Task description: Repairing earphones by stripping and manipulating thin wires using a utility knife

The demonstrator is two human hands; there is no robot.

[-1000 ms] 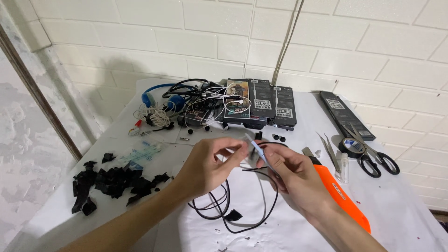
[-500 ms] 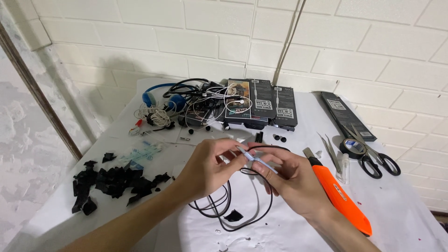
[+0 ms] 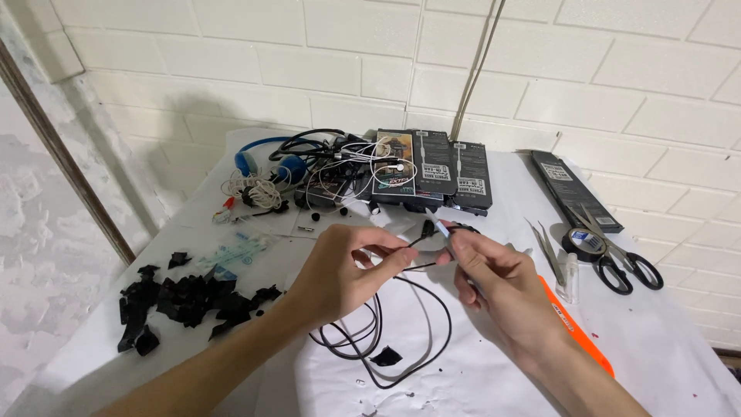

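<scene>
My left hand (image 3: pixel 343 270) pinches a thin black earphone cable (image 3: pixel 401 340) between thumb and fingers, just above the white table (image 3: pixel 478 371). The cable hangs in loops on the table below both hands. My right hand (image 3: pixel 494 282) holds a small grey pointed tool (image 3: pixel 441 227), its tip beside a black earbud end (image 3: pixel 427 229) of the cable. The two hands are close together, nearly touching.
A pile of black scraps (image 3: pixel 181 297) lies at the left. Blue headphones (image 3: pixel 266 162), tangled white and black cables (image 3: pixel 340 174) and dark boxes (image 3: pixel 436 174) sit at the back. Scissors (image 3: pixel 621 259), tweezers (image 3: pixel 549 251), black tape roll (image 3: pixel 580 241) and an orange cutter (image 3: pixel 575 328) lie at the right.
The right hand has tilted the grey tool upward and moved slightly right. The left hand keeps its pinch on the cable, which has shifted a little with it.
</scene>
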